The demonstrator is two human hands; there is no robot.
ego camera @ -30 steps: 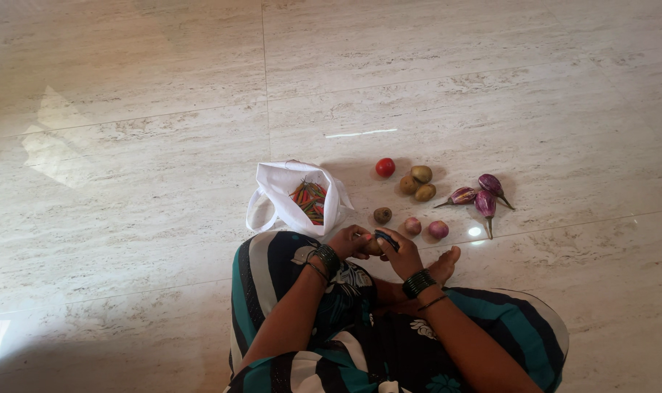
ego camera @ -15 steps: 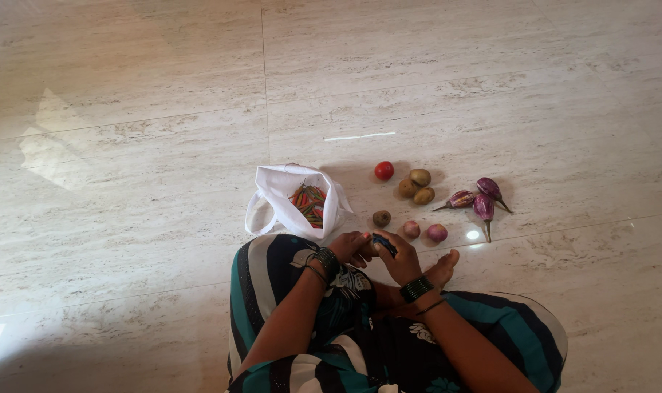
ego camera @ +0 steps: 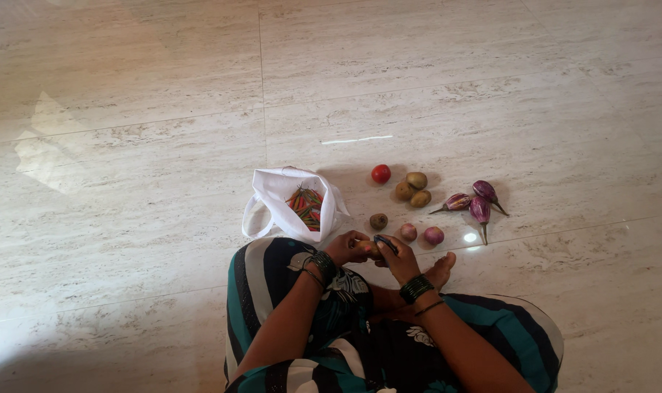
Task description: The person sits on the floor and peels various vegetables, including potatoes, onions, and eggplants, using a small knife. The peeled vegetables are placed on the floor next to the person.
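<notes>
Right now both hands meet just above the lap: the left hand [ego camera: 349,247] is closed around a small brownish vegetable [ego camera: 367,249], and the right hand [ego camera: 398,256] grips a dark tool [ego camera: 385,243] pressed to its right side. More vegetables [ego camera: 412,191] lie ahead on the floor [ego camera: 163,145], the white bag [ego camera: 287,207] forward-left.

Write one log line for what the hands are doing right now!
left hand: holds small brown vegetable | right hand: holds dark tool against it | beside: white bag of chillies | floor: tomato, eggplants
</notes>
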